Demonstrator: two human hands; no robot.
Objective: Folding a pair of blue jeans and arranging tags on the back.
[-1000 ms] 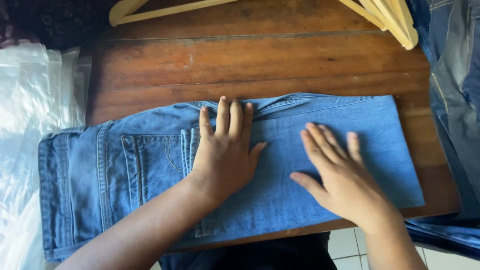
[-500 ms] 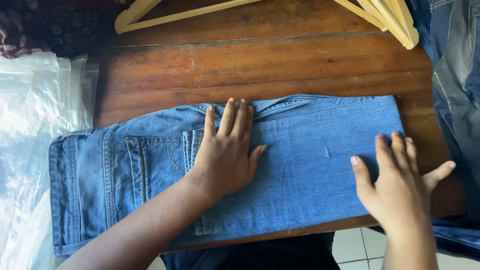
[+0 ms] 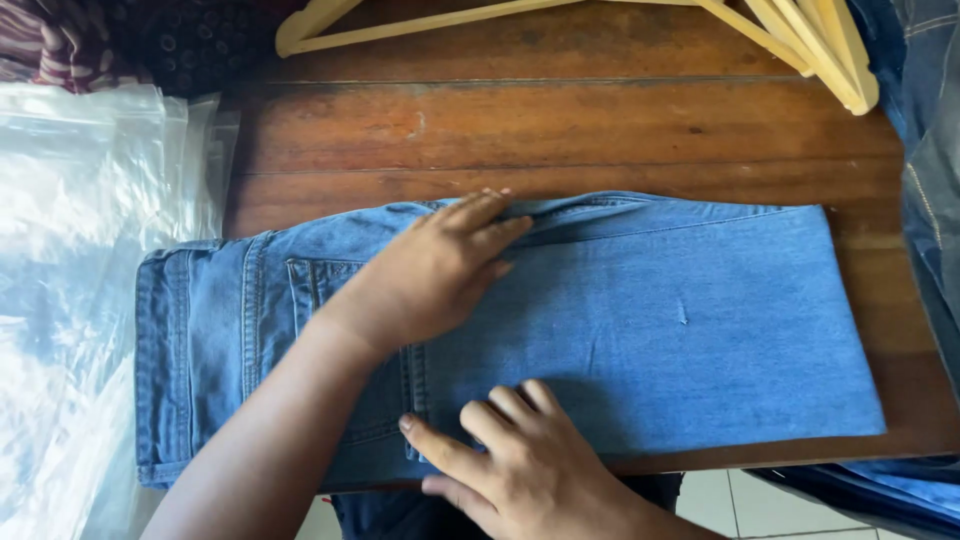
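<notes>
A folded pair of blue jeans (image 3: 650,320) lies flat across a dark wooden table (image 3: 560,130), waistband to the left. My left hand (image 3: 430,275) presses palm-down on the jeans near the back pocket, fingers reaching the far folded edge. My right hand (image 3: 520,460) rests at the near edge of the jeans, fingers spread over the cloth by the side seam. Neither hand grips anything.
Pale wooden hangers (image 3: 800,35) lie at the table's far edge. Clear plastic bags (image 3: 90,280) are heaped to the left. More denim (image 3: 935,150) hangs at the right. White floor tiles (image 3: 740,500) show below the near table edge.
My right hand has moved from the right end of the jeans to the near edge at the middle. My left hand has turned, fingers now pointing right. The camera shifted left.
</notes>
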